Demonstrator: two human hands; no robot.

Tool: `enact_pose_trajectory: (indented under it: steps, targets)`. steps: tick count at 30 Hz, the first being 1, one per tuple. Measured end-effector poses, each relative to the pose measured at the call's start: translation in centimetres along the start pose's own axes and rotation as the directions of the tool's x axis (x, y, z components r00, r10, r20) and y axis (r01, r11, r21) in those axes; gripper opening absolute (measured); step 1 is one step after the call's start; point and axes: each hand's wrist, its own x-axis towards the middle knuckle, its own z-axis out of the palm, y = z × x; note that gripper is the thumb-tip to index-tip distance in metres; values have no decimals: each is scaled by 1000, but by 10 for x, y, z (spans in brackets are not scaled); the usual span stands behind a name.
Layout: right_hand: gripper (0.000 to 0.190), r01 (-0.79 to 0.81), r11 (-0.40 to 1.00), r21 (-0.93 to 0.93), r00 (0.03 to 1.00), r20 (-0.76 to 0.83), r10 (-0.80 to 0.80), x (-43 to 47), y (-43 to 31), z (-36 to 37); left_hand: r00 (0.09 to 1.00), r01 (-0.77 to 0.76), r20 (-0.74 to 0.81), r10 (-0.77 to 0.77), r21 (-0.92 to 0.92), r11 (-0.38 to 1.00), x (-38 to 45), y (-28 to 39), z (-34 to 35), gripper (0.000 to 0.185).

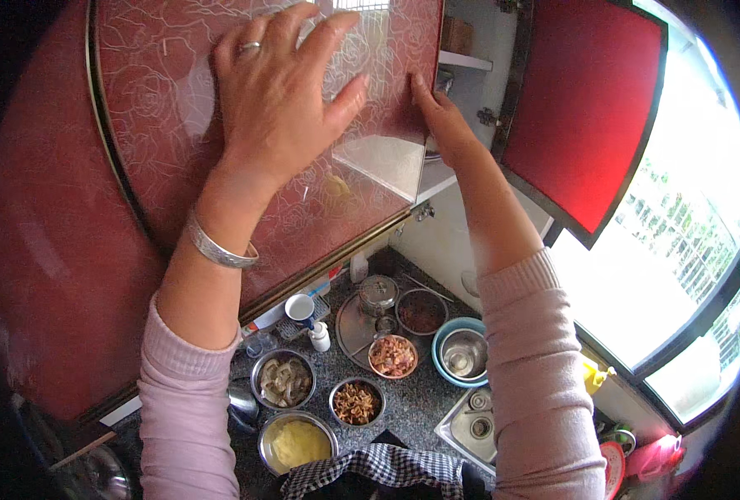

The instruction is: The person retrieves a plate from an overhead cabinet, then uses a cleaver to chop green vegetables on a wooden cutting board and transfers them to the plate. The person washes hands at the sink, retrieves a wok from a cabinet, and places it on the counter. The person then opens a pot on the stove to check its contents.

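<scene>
My left hand (pixel 282 94), with a ring on a finger and a bangle at the wrist, is raised against or just before the red rose-patterned cabinet door (pixel 176 156). Its fingers are spread and it holds nothing. My right hand (pixel 435 115) is at the right edge of that glossy door, thumb on the front face, the other fingers mostly hidden behind the edge. Right of the hand, cabinet shelves (pixel 463 60) show through the gap. Farther right, a second red door (pixel 585 112) with a dark frame stands swung out on its hinges.
Below, a speckled stone counter (pixel 407 400) holds steel bowls of yellow food (pixel 298 444), brown strips (pixel 357 403) and pale pieces (pixel 284 381). A bowl of reddish chopped food (pixel 393 356) rests by a round tray (pixel 352 325). A blue basin (pixel 443 362) stands near the sink (pixel 448 428); a window (pixel 676 250) is right.
</scene>
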Motion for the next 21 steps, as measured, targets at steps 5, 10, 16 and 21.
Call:
enact_pose_trajectory:
  steps: [5,10,16,21]
  targets:
    - [103,-164,970,180,979,153,137,-4,40,-4,999,34,21,-33,-38,999,3,7,0,56]
    - [98,-106,959,265,991,107,80,22,75,-8,999,-28,-17,27,-12,1000,4,5,3,58]
    - [95,-245,919,309,966,162,203,21,80,-2,1000,2,29,-2,3,1000,5,6,3,57]
    - [97,-325,890,321,944,166,284,22,77,-5,986,99,131,-101,18,995,12,13,-1,58]
